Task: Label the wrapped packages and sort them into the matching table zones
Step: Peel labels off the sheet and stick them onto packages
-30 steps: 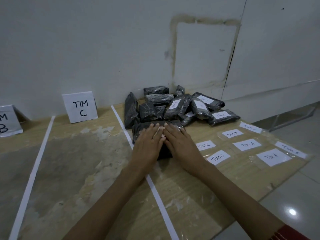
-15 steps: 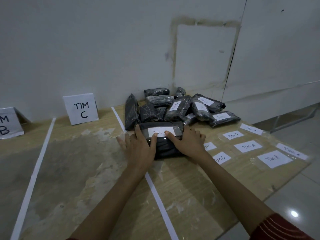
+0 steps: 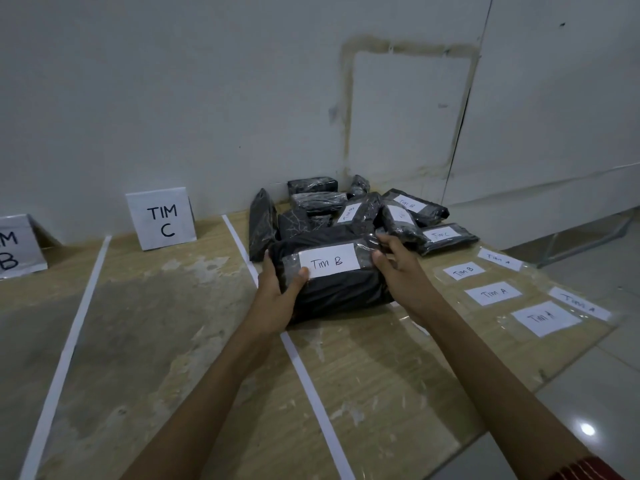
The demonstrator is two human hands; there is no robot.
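Holds the black wrapped package (image 3: 341,292) between both hands. Clasps its left end with the left hand (image 3: 277,294), pressing the thumb on the front face just beside the label. Clasps its right end with the right hand (image 3: 401,271), curling the fingers (image 3: 388,242) over the upper edge and setting the thumb by the label's other side.

Shows a white label (image 3: 329,260) reading "Tim B" on the tilted front face, turned toward the camera. Keeps the package low over the table (image 3: 166,327), across the white tape line (image 3: 311,382) and right in front of the pile of black packages (image 3: 363,216) by the wall. Cannot tell whether its lower edge touches the table.

Leaves a standing "TIM C" sign (image 3: 161,220) to the left of the pile, beyond the tape line, and a partly cut-off sign with a "B" (image 3: 15,249) at the far left. Leaves loose labels (image 3: 493,292) reading "Tim A" and "Tim B" flat under clear film on the right of the table.
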